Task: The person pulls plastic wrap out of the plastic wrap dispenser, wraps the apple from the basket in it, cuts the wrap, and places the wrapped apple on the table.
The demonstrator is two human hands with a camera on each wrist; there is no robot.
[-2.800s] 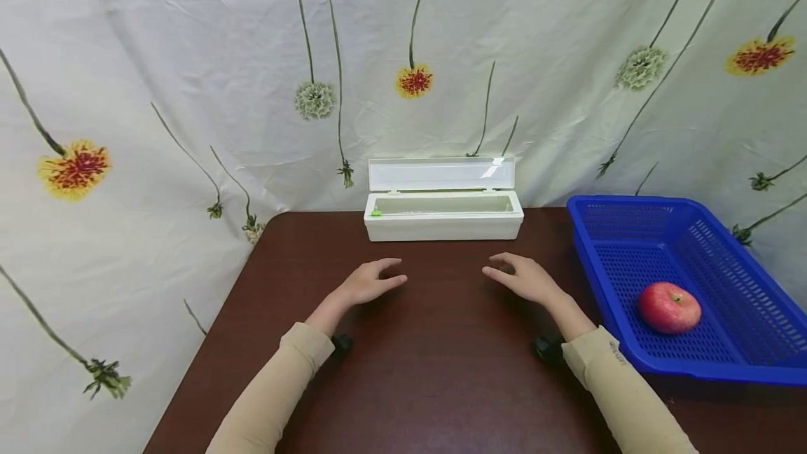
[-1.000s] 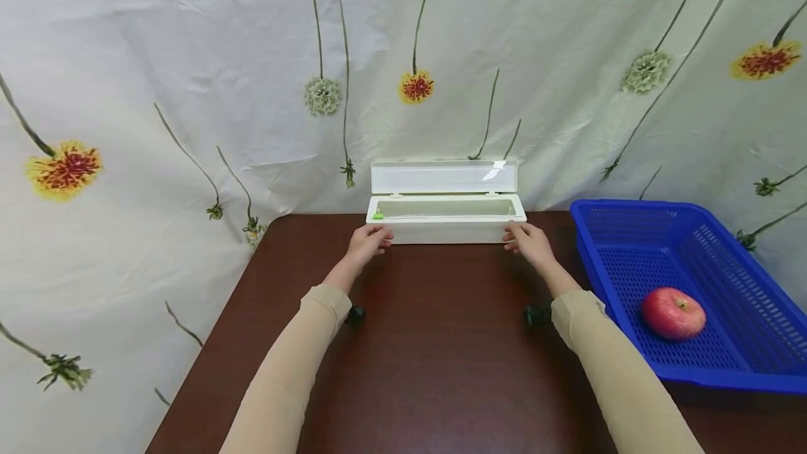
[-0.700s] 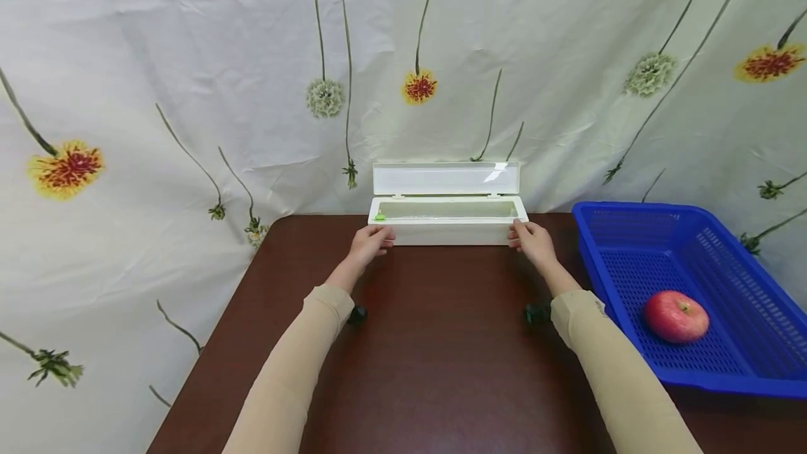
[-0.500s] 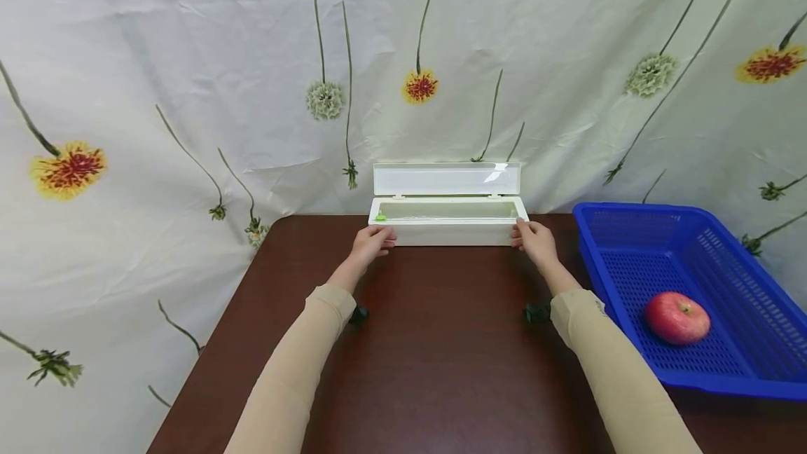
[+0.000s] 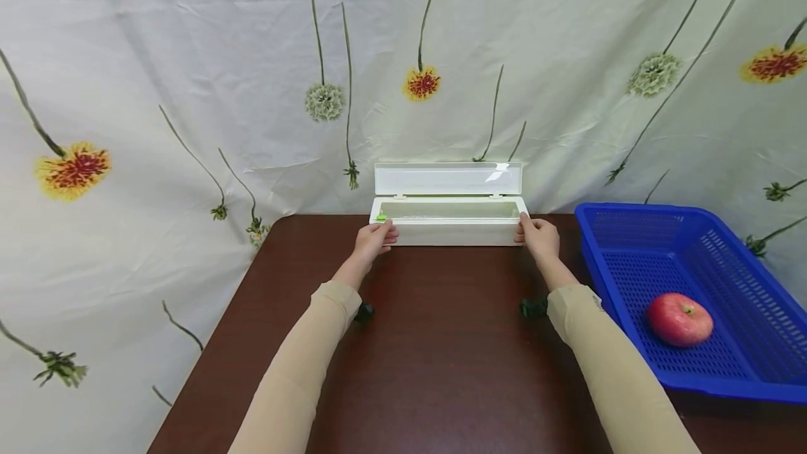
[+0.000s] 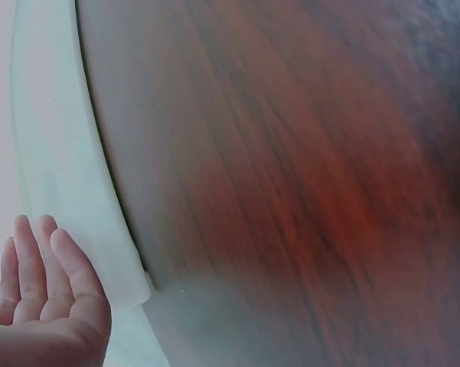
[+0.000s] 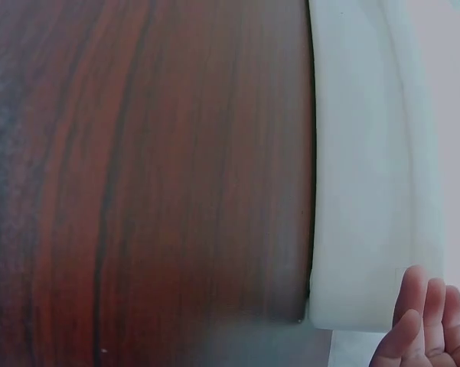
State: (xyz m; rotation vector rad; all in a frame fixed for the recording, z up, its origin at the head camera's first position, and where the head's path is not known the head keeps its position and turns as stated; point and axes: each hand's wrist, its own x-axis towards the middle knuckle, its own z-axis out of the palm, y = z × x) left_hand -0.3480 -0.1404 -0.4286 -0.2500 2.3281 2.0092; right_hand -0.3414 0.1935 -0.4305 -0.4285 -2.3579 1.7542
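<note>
A long white cling film dispenser [image 5: 457,233] stands at the table's far edge, its clear-topped lid [image 5: 435,179] raised behind it. A small green slider [image 5: 381,218] sits at the left of its front rim. My left hand [image 5: 373,238] grips the front left corner, thumb up by the slider, fingers against the front wall. At the opposite corner my right hand [image 5: 539,235] has its thumb on the rim and its fingers along the front wall. Both wrist views show bent fingers [image 6: 32,275] right at the white wall; in the right one they overlap the dispenser's end [image 7: 360,306].
To the right stands a blue plastic basket [image 5: 630,363] with one red apple [image 5: 681,319] in it. The dark brown table [image 5: 435,370] reaches back to a white flower-print cloth [image 5: 252,54] hanging behind.
Both hands have moved forward from mid-air over the table to the dispenser's front corners. In the last half second the right thumb has come up over the rim; the dispenser stays in place.
</note>
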